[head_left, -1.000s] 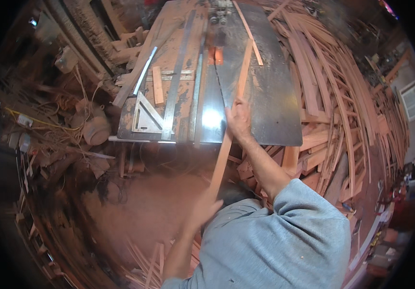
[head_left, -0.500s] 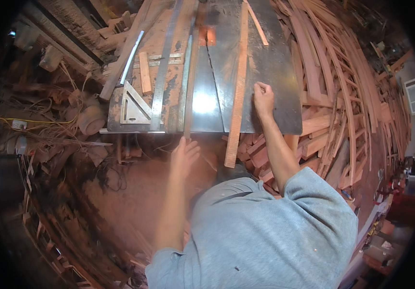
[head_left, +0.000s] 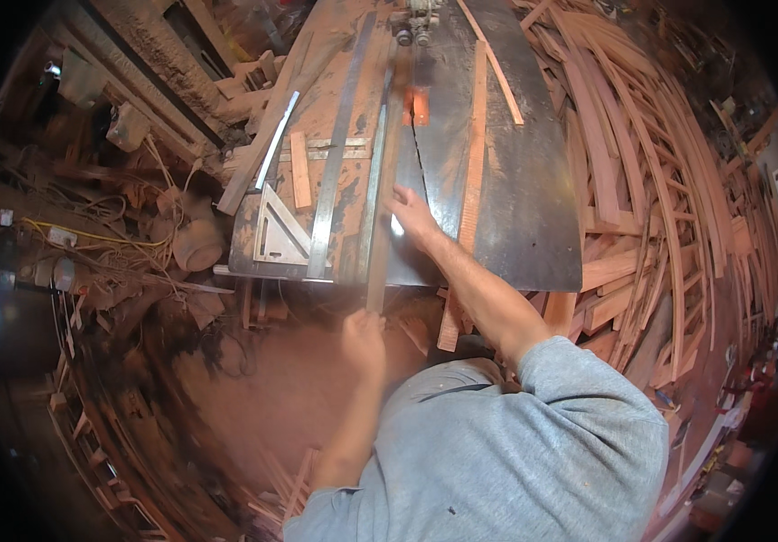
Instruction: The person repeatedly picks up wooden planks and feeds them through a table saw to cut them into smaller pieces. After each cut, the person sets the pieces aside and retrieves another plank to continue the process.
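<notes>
A long, narrow wooden strip (head_left: 378,271) lies along the metal fence (head_left: 375,185) on the dark saw table (head_left: 534,208), its near end jutting past the front edge. My left hand (head_left: 365,341) is closed round that near end, in front of the table. Farther up, my right hand (head_left: 412,217) has its bent fingers pressed against the strip's right side. Ahead of it are the orange insert (head_left: 416,107) and a dark slot running toward the front edge. Metal guide parts (head_left: 418,23) stand at the far end, and the strip's far end is blurred near them.
Right of my hand lies another wooden strip (head_left: 475,163), overhanging the front edge, with a thinner one (head_left: 496,68) beyond. A triangular square (head_left: 279,230), a flat metal bar (head_left: 339,154) and a short wood piece (head_left: 300,170) lie left. Stacked timber (head_left: 669,199) borders the right side.
My right hand has come left across the table onto the strip by the fence. My left hand has closed on the strip's near end. The view has shifted, bringing the guide parts into sight.
</notes>
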Action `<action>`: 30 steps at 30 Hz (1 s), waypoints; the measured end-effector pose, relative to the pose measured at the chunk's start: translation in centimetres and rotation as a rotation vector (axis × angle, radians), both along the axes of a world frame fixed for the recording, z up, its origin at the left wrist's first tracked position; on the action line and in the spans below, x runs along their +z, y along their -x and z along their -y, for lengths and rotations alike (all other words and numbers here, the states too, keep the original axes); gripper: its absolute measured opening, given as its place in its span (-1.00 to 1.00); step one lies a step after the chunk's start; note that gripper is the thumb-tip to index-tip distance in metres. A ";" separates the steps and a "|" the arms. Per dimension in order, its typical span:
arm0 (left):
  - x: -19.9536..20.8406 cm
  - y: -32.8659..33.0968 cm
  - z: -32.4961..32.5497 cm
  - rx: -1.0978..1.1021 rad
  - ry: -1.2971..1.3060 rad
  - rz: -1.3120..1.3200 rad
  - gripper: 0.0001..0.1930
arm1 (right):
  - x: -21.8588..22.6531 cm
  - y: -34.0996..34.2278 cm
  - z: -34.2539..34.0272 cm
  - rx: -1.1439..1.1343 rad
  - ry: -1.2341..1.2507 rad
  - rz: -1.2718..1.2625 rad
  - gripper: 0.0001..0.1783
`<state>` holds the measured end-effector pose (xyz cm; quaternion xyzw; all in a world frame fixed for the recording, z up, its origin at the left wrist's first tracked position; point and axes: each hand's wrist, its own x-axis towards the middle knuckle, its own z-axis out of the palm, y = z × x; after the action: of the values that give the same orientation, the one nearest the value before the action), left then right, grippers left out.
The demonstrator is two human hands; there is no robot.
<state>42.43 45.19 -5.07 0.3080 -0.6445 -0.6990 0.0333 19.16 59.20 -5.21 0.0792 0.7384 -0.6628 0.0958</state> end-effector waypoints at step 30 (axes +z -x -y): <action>7.5 20.9 13.6 -0.238 0.714 -0.300 -0.73 | 0.6 -5.0 -18.2 -0.093 -0.815 -0.386 -0.44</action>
<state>21.56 31.57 2.41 0.0947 -0.8660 -0.4673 0.1509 24.12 77.37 -4.63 0.0185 0.9391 -0.3242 -0.1125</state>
